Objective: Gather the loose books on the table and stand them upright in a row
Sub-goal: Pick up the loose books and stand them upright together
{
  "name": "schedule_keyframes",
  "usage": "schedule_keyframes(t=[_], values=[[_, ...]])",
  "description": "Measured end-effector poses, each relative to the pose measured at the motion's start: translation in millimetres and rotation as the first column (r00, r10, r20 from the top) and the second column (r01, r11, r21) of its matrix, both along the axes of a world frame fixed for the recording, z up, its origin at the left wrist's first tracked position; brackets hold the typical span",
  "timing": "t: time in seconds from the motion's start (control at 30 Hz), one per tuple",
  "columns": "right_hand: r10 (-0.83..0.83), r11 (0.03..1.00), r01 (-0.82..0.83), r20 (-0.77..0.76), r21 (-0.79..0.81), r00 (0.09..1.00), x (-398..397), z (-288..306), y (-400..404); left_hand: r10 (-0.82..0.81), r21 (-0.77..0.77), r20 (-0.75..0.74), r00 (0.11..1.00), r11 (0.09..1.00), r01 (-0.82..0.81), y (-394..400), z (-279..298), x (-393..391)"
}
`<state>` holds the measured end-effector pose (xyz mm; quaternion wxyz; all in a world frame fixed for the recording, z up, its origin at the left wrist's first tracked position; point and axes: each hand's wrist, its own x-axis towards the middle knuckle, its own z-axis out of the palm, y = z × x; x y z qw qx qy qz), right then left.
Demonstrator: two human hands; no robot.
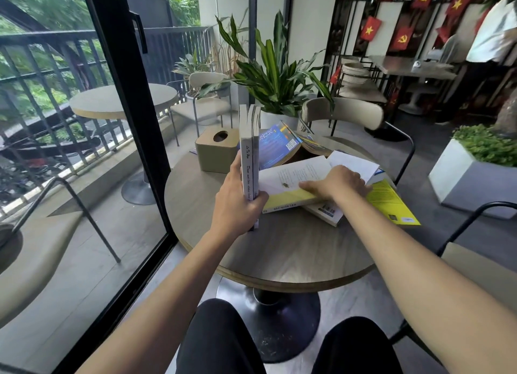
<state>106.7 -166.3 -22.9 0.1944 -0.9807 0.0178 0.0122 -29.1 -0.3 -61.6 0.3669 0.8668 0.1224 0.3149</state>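
- Head view: round table (279, 250) in front of the seated person, both bare forearms reaching over it.
- Left hand (237, 203) wraps two grey-spined upright books (249, 150) low down, thumb on the left face, fingers curling round the near edge; grip closed on the pair.
- Upright books stand on their bottom edge at the table's left-centre, spines toward the camera, just right of the tissue box (215, 150).
- Right hand (338, 182) lies palm-down, fingers spread flat on an open book (291, 178) with a yellow cover edge; pressing, not curled round it.
- Open book rests flat, its left edge touching the upright pair, directly under the right hand.
- Beneath it, partly hidden: another flat book (326, 213) and a yellow-covered book (391, 203) jutting over the table's right rim.
- Blue book (279, 145) lies splayed, cover up, behind the open one, beyond both hands.
- Potted plant (277, 77) stands behind the table.
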Motion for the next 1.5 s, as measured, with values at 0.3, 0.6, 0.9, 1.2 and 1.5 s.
schedule_keyframes(t=[0.3, 0.6, 0.9, 1.2, 1.5], values=[[0.125, 0.740, -0.090, -0.004, 0.666, 0.992, -10, 29, 3, -0.033, 0.019, 0.009, 0.999, 0.999, 0.032, 1, 2, 0], [0.302, 0.786, -0.449, 0.368, 0.425, 0.879, -61, 63, 24, -0.108, -0.023, 0.007, 0.994, 0.994, 0.108, 0, 4, 1], [0.553, 0.546, -0.566, 0.243, 0.617, 0.797, -76, 61, 27, -0.255, -0.085, -0.008, 0.967, 0.963, 0.254, 6, 4, -6], [0.663, 0.398, -0.537, 0.171, 0.744, 0.729, -66, 50, 23, -0.211, -0.063, 0.013, 0.977, 0.975, 0.211, 6, 4, 2], [0.644, 0.467, -0.608, 0.224, 0.643, 0.732, -60, 40, 24, -0.129, -0.015, -0.005, 0.992, 0.992, 0.129, 0, -1, 12]])
